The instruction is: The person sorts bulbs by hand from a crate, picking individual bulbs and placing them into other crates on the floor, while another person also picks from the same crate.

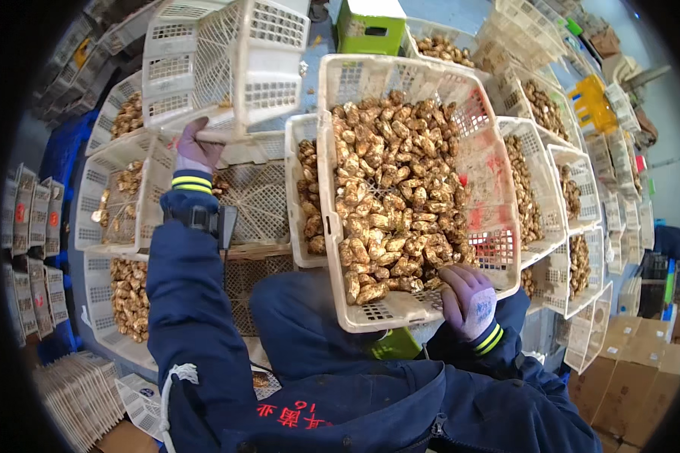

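A large white plastic crate (329, 257) rests at a tilt before me, over my lap. Stubby brown-and-cream mushrooms (400, 192) are heaped in it, mostly towards its left and near sides. My right hand (467, 300), in a purple glove, is closed over the near right rim of this crate, its fingers inside beside the mushrooms. At the upper left, my gloved left hand (199, 147) grips the lower edge of a tipped white basket (242, 64). No mushrooms show inside that basket. Below the left hand stands a lattice-sided basket (253, 200).
Baskets of mushrooms stand on the left (131, 298) and right (520, 189). A green stool (370, 29) is at the far side. Cardboard boxes (633, 370) stand at the lower right. Stacked white baskets (75, 389) lie at the lower left.
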A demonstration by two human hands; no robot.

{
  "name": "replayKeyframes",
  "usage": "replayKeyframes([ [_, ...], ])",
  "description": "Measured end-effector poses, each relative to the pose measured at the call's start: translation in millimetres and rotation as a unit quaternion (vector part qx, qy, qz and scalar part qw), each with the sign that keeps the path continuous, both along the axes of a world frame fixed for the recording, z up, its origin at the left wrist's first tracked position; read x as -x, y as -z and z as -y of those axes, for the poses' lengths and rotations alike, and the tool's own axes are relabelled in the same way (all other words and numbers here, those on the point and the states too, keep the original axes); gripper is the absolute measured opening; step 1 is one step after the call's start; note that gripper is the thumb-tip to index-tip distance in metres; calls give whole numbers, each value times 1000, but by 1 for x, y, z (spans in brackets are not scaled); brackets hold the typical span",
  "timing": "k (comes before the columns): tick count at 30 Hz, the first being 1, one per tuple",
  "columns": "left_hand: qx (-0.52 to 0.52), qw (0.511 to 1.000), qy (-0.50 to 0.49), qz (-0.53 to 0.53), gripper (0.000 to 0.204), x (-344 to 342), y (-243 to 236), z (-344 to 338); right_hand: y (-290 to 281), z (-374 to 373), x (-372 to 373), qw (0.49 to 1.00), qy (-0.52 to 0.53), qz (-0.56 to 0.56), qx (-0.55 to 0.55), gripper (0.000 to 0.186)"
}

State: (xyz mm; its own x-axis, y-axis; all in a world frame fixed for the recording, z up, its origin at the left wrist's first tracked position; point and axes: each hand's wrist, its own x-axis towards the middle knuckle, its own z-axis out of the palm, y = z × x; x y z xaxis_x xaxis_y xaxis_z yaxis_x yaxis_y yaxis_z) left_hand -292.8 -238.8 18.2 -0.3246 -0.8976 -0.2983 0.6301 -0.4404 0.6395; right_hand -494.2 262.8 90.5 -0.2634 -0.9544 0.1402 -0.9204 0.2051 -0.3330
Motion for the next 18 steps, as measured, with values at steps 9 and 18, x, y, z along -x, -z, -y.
replayKeyframes([
  [9,-2,997,18,77,23,66,116,101,-10,14,2,995,-2,45,-90,35],
  [18,-104,968,-77,215,32,112,208,105,-12,23,6,987,0,74,-144,35],
])
